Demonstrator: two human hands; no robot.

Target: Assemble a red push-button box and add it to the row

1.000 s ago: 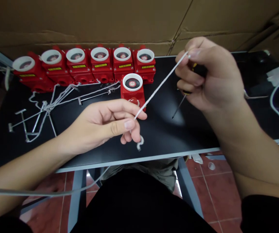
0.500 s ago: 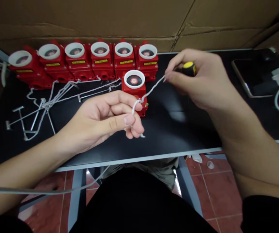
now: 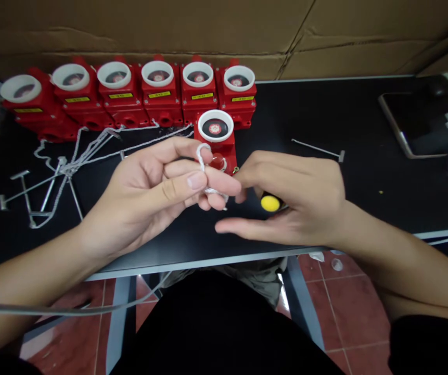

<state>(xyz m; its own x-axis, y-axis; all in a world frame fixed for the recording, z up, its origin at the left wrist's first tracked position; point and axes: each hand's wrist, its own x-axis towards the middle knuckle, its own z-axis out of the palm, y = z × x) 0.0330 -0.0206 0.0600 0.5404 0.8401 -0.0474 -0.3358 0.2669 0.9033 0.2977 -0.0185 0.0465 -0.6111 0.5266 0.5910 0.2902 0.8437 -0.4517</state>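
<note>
My left hand (image 3: 169, 182) pinches a white cord (image 3: 200, 153) between thumb and fingers; the cord loops over the index finger and its end shows below the fingers. Close to its right, my right hand (image 3: 290, 198) keeps a screwdriver with a black handle and yellow end (image 3: 270, 203) in the palm. Its thumb and forefinger are apart, near the left fingertips, and the tool's shaft is hidden. Directly behind the hands stands a red box with a white ring and dark round face (image 3: 216, 127). The left fingers cover part of its front.
Several similar red boxes (image 3: 159, 96) line the back of the black table (image 3: 305, 109). White cords and metal T-bars (image 3: 46, 187) lie tangled at left. A single metal T-bar (image 3: 319, 149) rests at right, before a phone (image 3: 407, 130). Cardboard (image 3: 208, 26) rises behind.
My right hand has come down and left to my left hand, its thumb and forefinger now apart. The cord stretched between the hands is now gathered at the left fingers.
</note>
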